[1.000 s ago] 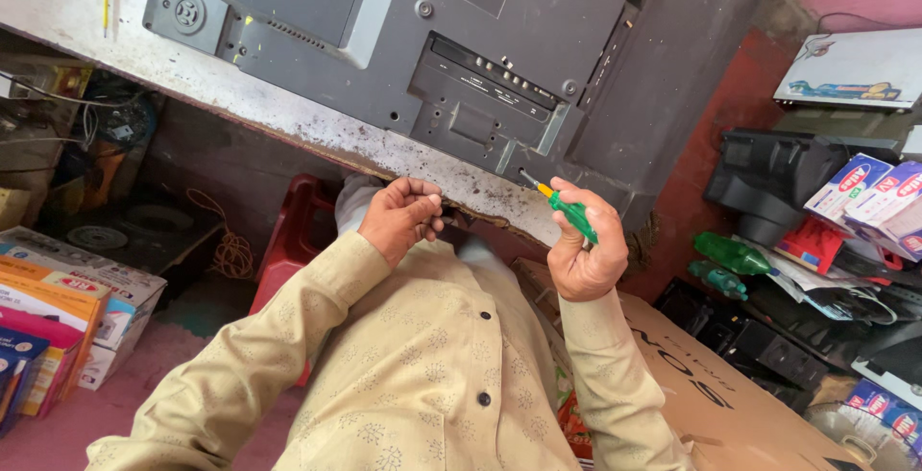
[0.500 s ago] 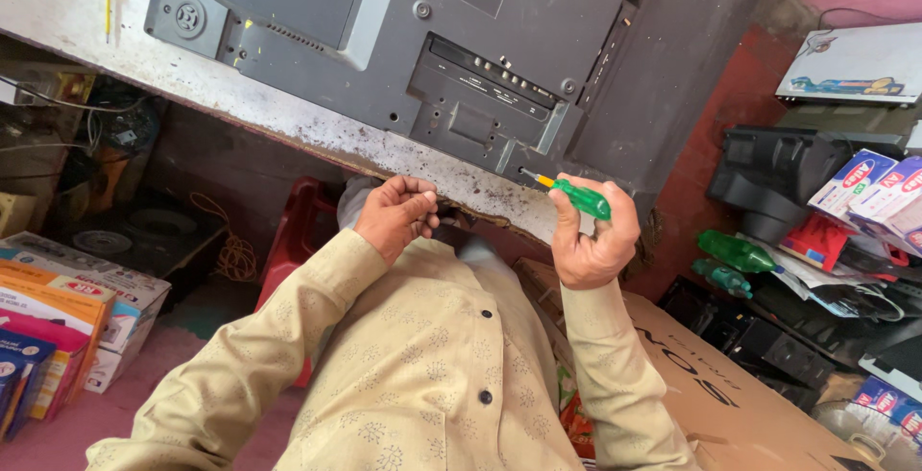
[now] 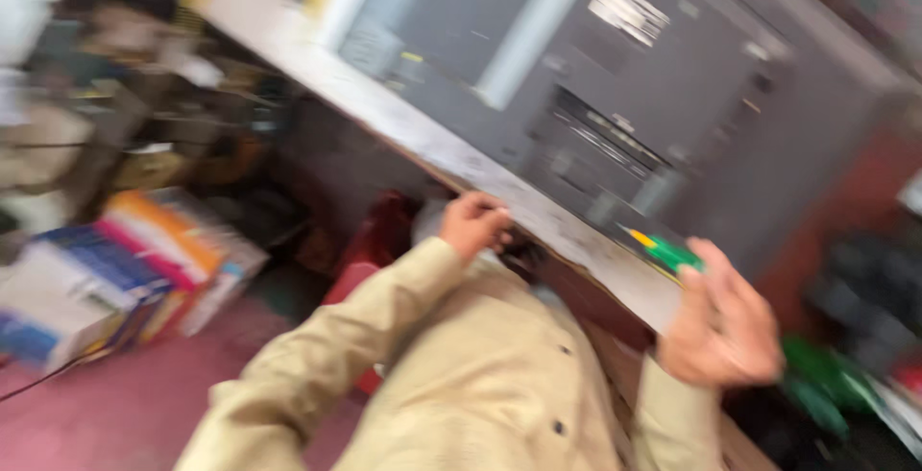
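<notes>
Floor-stacked colourful boxes (image 3: 125,269) lie left of left hand (image 3: 475,224).

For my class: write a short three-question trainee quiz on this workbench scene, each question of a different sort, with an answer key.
1. True or false: the right hand holds a green-handled screwdriver.
2. Where is the left hand? A) at the edge of the workbench; B) on the stacked boxes; C) on the floor.
3. Fill in: the big thing lying on the bench is a grey ____ casing.

Key: 1 true; 2 A; 3 plastic. The picture is blurred, so finer detail cannot be told.
</notes>
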Motion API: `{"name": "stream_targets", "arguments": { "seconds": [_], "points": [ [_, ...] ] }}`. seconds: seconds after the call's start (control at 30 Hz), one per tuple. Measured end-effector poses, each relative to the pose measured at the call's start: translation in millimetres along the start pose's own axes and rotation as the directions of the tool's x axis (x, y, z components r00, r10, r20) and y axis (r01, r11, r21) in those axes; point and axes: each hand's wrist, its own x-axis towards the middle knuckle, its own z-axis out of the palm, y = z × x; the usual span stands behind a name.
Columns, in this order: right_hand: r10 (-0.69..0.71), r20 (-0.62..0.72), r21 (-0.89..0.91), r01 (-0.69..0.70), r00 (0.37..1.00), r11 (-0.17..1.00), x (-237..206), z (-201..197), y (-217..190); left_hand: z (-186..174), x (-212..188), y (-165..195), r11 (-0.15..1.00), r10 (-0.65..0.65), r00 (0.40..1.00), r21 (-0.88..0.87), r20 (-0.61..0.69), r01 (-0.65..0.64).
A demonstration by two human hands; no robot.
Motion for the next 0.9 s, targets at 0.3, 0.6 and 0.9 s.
{"name": "stream_targets", "arguments": {
  "seconds": [0.3,0.6,0.9],
  "points": [
    [0.225,-0.088,0.254,-0.197,0.97,0.947,15.1,37.5,18.8,-84.6,-2.5,111.9,0.701,0.704,0.574,0.543,-0.419,-0.462],
    [0.306,-0.137,0.306,-0.254,0.942,0.918,19.0,58.1,6.5,-183.1,47.5,248.5,0.313,0.946,0.194,0.886,-0.259,-0.342],
    [0.263,-0.296,0.342,-0.156,0.918,0.927,-9.7,48.2,-12.3,-191.0,76.6,289.3,0.116,0.95,0.311,0.965,-0.039,-0.233]
  ]
}}
